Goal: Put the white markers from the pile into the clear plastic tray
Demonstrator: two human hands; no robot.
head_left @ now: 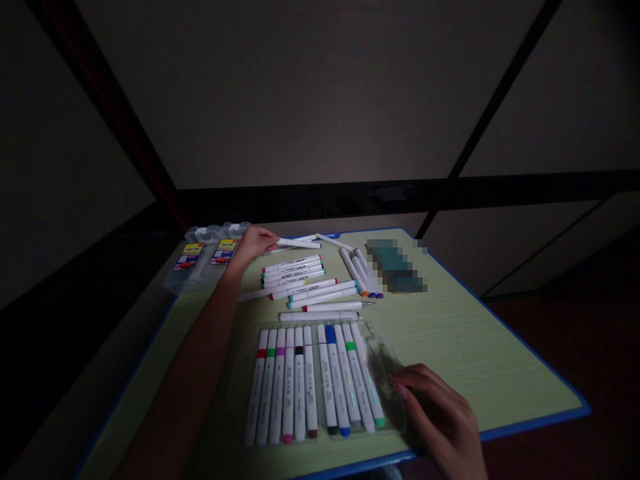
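Observation:
My left hand (254,243) reaches to the far left of the table and closes on a white marker (299,243) lying there. My right hand (440,417) rests near the front edge, fingers curled on the right end of a clear plastic marker tray (387,373). Several white markers with coloured caps (310,383) lie side by side in that tray. A loose pile of white markers (305,283) sits mid-table, and a few more markers (357,270) lie to its right.
The pale green table has a blue edge (530,423). Two clear packs with yellow labels (205,257) lie at the far left corner. A blurred dark teal object (397,267) sits at the far right. Black bars (400,193) cross behind the table.

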